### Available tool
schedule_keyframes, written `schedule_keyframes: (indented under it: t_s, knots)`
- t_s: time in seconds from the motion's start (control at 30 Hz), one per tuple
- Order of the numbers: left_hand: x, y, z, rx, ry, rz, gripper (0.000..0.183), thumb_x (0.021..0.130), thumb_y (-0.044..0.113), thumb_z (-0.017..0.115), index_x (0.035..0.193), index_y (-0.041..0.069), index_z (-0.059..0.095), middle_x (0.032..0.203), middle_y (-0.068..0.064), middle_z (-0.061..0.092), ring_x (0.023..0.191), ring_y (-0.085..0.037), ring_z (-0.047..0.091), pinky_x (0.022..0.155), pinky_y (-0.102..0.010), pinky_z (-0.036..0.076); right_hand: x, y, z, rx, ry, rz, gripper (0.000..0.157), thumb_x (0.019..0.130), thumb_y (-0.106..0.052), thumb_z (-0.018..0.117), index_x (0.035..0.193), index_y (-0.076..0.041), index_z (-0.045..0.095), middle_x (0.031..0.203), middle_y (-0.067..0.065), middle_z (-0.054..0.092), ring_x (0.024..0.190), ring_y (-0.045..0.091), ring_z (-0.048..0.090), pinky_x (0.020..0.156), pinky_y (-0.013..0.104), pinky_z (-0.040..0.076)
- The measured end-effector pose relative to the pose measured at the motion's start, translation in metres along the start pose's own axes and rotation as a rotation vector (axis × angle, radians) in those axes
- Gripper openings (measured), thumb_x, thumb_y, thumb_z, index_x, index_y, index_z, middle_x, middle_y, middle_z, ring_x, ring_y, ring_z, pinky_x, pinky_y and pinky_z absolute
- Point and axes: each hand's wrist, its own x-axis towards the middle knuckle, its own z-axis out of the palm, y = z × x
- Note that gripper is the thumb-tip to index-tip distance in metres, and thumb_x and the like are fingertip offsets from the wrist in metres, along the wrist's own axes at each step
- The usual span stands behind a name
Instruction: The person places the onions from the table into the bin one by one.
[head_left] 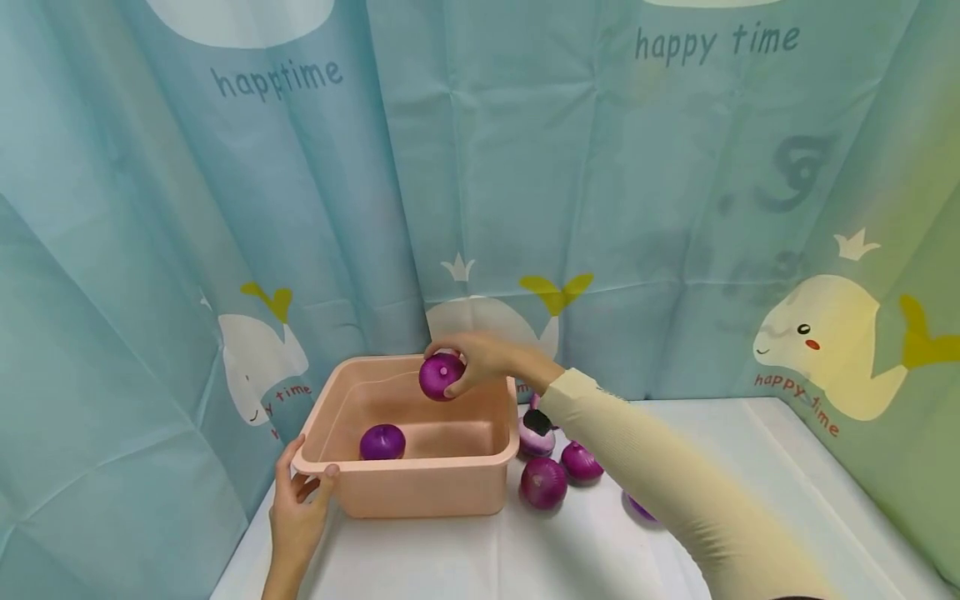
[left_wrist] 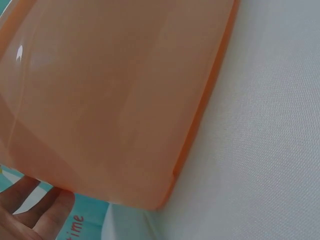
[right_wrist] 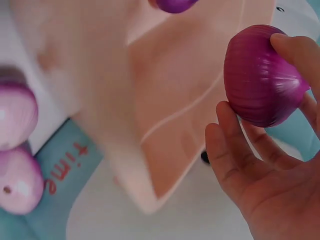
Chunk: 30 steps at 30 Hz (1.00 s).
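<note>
Over the pink plastic basin [head_left: 420,487], the right hand [head_left: 480,360] grips a purple onion [head_left: 441,377] above the far part of the opening. In the right wrist view, the thumb and fingers of the right hand [right_wrist: 272,165] hold this onion [right_wrist: 255,75] from its sides. A second purple onion [head_left: 382,442] lies inside the basin near its front left. The left hand [head_left: 298,508] holds the basin's front left corner, thumb on the near rim and fingers on the left side. In the left wrist view, fingertips of the left hand [left_wrist: 37,212] touch the basin's edge [left_wrist: 100,125].
Several onions lie on the white table right of the basin, among them a whole purple one [head_left: 543,483] and a paler one [head_left: 536,440]. Another onion [head_left: 640,507] is partly hidden by the right sleeve. A blue curtain [head_left: 510,167] hangs behind the table.
</note>
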Motion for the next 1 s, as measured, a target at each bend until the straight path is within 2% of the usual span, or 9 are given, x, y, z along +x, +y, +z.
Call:
schedule_keyframes:
  t_s: [0.2,0.5,0.57,0.63,0.73,0.8,0.87,0.93,1.0]
  knots:
    - [-0.002,-0.002,0.000,0.005,0.009,0.000,0.072,0.102,0.029,0.067,0.162,0.027,0.027,0.162,-0.018,0.037,0.127,-0.036,0.053,0.081,0.001,0.041,0.019,-0.008,0.018,0.019,-0.065,0.021,0.056,0.082,-0.024,0.088,0.131,-0.017,0.063,0.120,0.003,0.065,0.107,0.016,0.059,0.090,0.024,0.051]
    - [-0.001,-0.003,0.000,0.001,0.022,0.037,0.070,0.102,0.026,0.067,0.161,0.026,0.029,0.161,-0.018,0.037,0.130,-0.039,0.054,0.082,0.000,0.041,0.026,-0.011,0.027,0.037,-0.140,0.071,0.054,0.087,-0.029,0.084,0.135,-0.025,0.061,0.119,-0.008,0.062,0.108,0.011,0.057,0.092,0.026,0.049]
    - [-0.001,-0.003,0.000,0.013,0.032,0.041,0.070,0.101,0.025,0.068,0.160,0.026,0.030,0.161,-0.017,0.038,0.126,-0.031,0.056,0.083,0.000,0.042,0.025,-0.012,0.027,0.051,-0.151,0.072,0.053,0.087,-0.028,0.083,0.136,-0.026,0.061,0.119,-0.009,0.061,0.109,0.010,0.057,0.093,0.026,0.049]
    - [-0.001,-0.004,0.000,0.027,0.039,0.043,0.070,0.101,0.025,0.068,0.160,0.025,0.031,0.161,-0.016,0.039,0.120,-0.013,0.058,0.083,-0.001,0.042,0.025,-0.012,0.027,0.059,-0.157,0.069,0.054,0.088,-0.028,0.082,0.137,-0.025,0.060,0.121,-0.007,0.062,0.110,0.012,0.057,0.093,0.026,0.050]
    - [-0.001,-0.004,0.001,0.033,0.044,0.051,0.069,0.101,0.024,0.068,0.160,0.025,0.031,0.160,-0.016,0.039,0.109,0.012,0.050,0.083,-0.001,0.043,0.025,-0.013,0.028,0.068,-0.156,0.084,0.056,0.090,-0.025,0.081,0.141,-0.024,0.057,0.128,-0.002,0.062,0.116,0.017,0.058,0.095,0.029,0.051]
    - [-0.001,-0.004,0.001,0.033,0.043,0.053,0.069,0.101,0.025,0.068,0.160,0.025,0.031,0.160,-0.016,0.039,0.106,0.017,0.047,0.082,-0.001,0.043,0.024,-0.013,0.027,0.077,-0.154,0.107,0.058,0.091,-0.024,0.080,0.143,-0.026,0.055,0.134,0.000,0.061,0.121,0.018,0.056,0.098,0.032,0.050]
    - [-0.001,-0.004,0.001,0.033,0.041,0.051,0.069,0.102,0.025,0.067,0.160,0.025,0.030,0.160,-0.017,0.039,0.111,0.008,0.052,0.082,-0.001,0.043,0.024,-0.013,0.027,0.083,-0.154,0.124,0.060,0.091,-0.024,0.079,0.145,-0.027,0.053,0.138,-0.001,0.059,0.125,0.019,0.054,0.102,0.036,0.049]
    - [0.000,-0.003,0.001,0.028,0.033,0.044,0.070,0.102,0.026,0.067,0.161,0.026,0.029,0.161,-0.017,0.038,0.118,-0.010,0.058,0.081,0.000,0.043,0.024,-0.013,0.026,0.089,-0.153,0.133,0.061,0.092,-0.024,0.079,0.146,-0.028,0.052,0.140,-0.002,0.057,0.127,0.018,0.052,0.104,0.038,0.048]
    - [0.000,-0.003,0.001,0.023,0.027,0.037,0.070,0.102,0.027,0.067,0.161,0.025,0.029,0.162,-0.018,0.036,0.125,-0.030,0.058,0.080,0.001,0.041,0.024,-0.012,0.025,0.085,-0.147,0.127,0.061,0.092,-0.023,0.079,0.146,-0.027,0.052,0.142,-0.001,0.056,0.129,0.020,0.052,0.105,0.039,0.048]
